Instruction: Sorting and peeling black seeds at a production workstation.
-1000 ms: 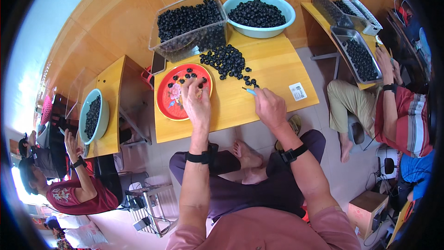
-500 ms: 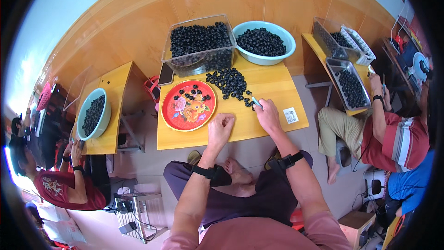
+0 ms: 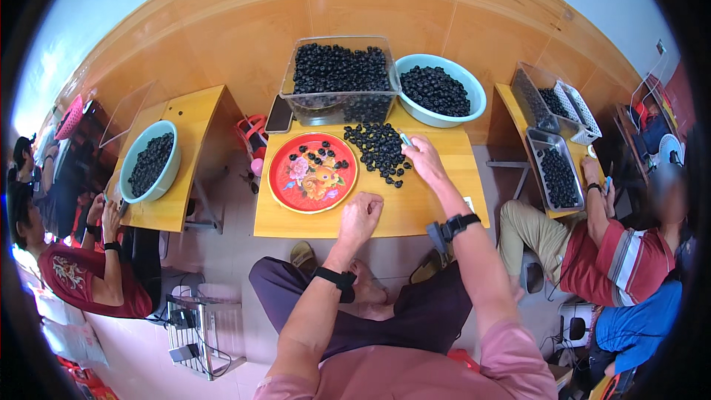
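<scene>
My right hand (image 3: 424,158) is closed around a slim tool with a pale blue handle (image 3: 405,140), its tip at the right side of a loose pile of small, round black pieces (image 3: 376,147). The tool's exact kind is unclear. Near the table's front edge, my left hand (image 3: 361,216) has its fingers curled together; what they hold, if anything, is hidden. To its left lies a round red tray (image 3: 285,194) with a floral pattern and a gold rim, several black pieces scattered over its far half.
Behind the pile stand a clear plastic bin (image 3: 337,107) and a light blue basin (image 3: 444,120), both full of black pieces. A phone (image 3: 280,115) lies left of the bin. People work at side tables left (image 3: 164,215) and right, with another basin (image 3: 172,167) and a metal pan (image 3: 576,206).
My right hand has moved forward along the right side of the pile with the tool. My left hand stays near the front edge, still curled. The whole view has shifted slightly.
</scene>
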Tool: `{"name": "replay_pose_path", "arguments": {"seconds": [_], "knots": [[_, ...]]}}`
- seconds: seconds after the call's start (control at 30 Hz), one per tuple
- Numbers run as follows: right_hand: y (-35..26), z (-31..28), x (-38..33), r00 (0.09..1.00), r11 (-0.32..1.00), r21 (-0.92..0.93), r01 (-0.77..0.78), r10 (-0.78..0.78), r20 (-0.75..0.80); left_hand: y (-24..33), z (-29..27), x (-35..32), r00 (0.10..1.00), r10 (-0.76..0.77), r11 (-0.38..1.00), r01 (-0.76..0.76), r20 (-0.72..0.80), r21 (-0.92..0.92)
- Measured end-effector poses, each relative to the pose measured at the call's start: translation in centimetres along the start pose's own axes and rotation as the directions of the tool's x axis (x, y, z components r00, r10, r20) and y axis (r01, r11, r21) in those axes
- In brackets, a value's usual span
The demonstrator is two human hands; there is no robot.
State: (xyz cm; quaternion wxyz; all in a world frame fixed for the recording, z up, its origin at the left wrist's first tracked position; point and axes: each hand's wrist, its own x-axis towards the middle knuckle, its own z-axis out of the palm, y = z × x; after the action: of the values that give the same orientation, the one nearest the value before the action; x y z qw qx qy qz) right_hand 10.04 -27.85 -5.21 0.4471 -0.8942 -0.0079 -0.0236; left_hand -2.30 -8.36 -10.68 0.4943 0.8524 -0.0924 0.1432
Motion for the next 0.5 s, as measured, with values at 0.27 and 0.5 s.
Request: {"name": "replay_pose_path", "arguments": {"seconds": [0.27, 0.5], "knots": [[0.7, 1.2, 3.3, 0.955, 0.909, 0.415, -0.043, -0.085, 0.286, -0.1, 0.4, 0.0, 0.999, -0.042, 0.999, 0.042, 0.021, 0.001], [0.8, 2.0, 0.5, 0.934, 0.897, 0.438, -0.053, -0.110, 0.339, 0.7, 0.2, 0.5, 0.999, -0.040, 0.995, 0.038, 0.021, 0.091]]}}
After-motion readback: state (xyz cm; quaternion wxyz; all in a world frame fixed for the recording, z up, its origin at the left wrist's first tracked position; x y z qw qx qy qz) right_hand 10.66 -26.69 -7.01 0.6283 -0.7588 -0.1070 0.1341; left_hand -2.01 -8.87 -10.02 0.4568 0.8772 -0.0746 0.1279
